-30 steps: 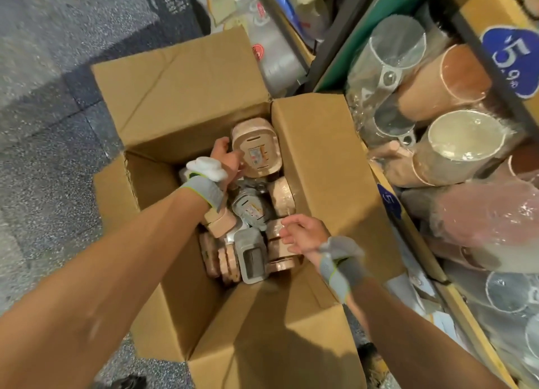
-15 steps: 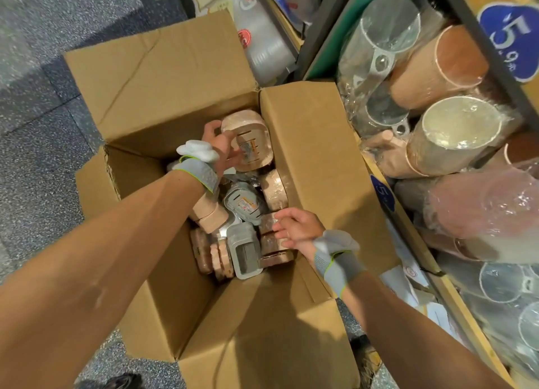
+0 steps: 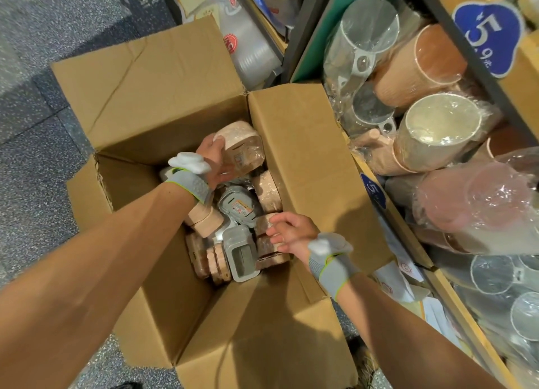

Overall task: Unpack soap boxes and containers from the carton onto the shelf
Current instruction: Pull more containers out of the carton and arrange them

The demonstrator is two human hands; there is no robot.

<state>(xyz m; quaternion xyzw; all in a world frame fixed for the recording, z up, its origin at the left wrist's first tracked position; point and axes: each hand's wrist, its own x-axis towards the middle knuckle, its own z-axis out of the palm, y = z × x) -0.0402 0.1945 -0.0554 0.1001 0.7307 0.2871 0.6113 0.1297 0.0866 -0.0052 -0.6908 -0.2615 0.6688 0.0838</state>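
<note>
An open brown carton [image 3: 294,143] stands on the floor with several wrapped soap boxes inside, pink and grey. My left hand [image 3: 214,161] grips a pink soap box [image 3: 240,152] at the carton's far side, lifted above the pile. A grey soap box [image 3: 237,206] with an orange label lies in the middle, and another grey one [image 3: 240,253] stands on edge nearer me. My right hand [image 3: 291,234] rests with spread fingers on pink boxes [image 3: 267,250] at the carton's right wall. Whether it grips one I cannot tell. The shelf [image 3: 437,275] runs along the right.
The shelf holds wrapped cups and tubs: clear ones [image 3: 364,41], an orange-pink one [image 3: 423,64], a beige one [image 3: 437,131]. A blue price tag [image 3: 490,35] hangs above. Carton flaps spread towards me and away. Speckled grey floor [image 3: 35,96] lies to the left.
My left hand has turned the pink soap box and raised it slightly at the carton's far side. My right hand has stayed on the pink boxes by the right wall.
</note>
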